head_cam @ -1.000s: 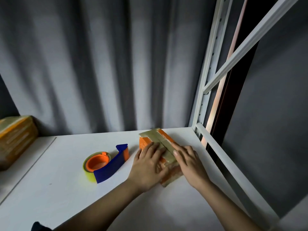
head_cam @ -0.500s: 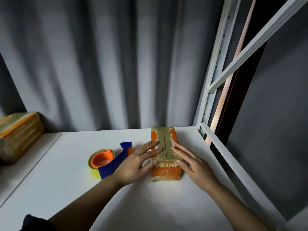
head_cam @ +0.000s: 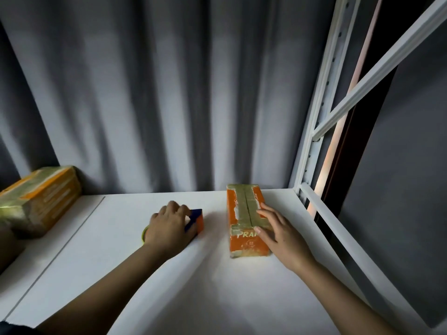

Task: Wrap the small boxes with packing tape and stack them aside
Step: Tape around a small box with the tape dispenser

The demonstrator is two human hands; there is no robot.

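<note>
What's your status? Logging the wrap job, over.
Left hand on tape dispenser, fingers curled over it. Right hand flat on orange box, tape strips along its top. Wrapped box sits far left. Nothing in the way.

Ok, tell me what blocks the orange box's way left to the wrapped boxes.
The left hand on the tape dispenser lies between the orange box and the wrapped boxes; nothing else visible on the shelf.

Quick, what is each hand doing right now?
Left hand: fingers curled over the tape dispenser, gripping it.
Right hand: open, fingers straight, resting on the orange box.
</note>
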